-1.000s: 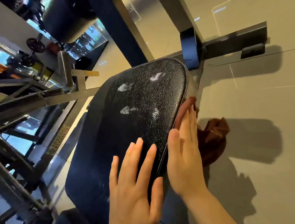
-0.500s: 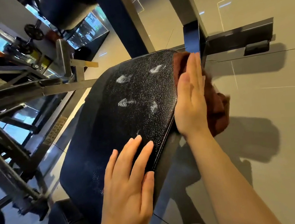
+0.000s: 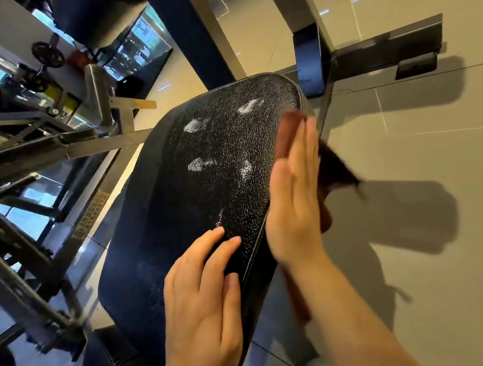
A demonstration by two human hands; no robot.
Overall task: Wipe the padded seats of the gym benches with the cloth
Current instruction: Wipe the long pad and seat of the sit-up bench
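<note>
My right hand [image 3: 293, 197] is flat, fingers straight & together, pressing the brown cloth [image 3: 332, 165] against the right side edge of the padded seat [image 3: 217, 167]. No curl in that grip: palm & straight fingers just pin the cloth to the pad's rim. Cloth tip pokes out above my fingertips near the far corner of the seat; the rest bunches behind my hand & hangs off the side over the floor [image 3: 439, 219], w/ another strip of it trailing down under my wrist.

Left hand [image 3: 202, 297] lies palm-down on the near part of the seat, fingers straight & slightly spread, tips pointing up the pad. It holds nothing, only rests on the surface.

Seat is black, cracked vinyl, tilted in view, w/ several pale worn patches [image 3: 193, 124] toward the far end. Its far end sits next to a dark upright post [image 3: 309, 62] of the frame, and a dark crossbar [image 3: 387, 46] runs right from there along the floor. Floor is light tile; shadows of seat, cloth & my arm fall on it at right.

To the left: grey metal frames of other gym gear [image 3: 31, 141], a small wheel-shaped knob [image 3: 48, 54], and a big dark padded roll [image 3: 98, 15] up top. Glass or mirror behind reflects light.
</note>
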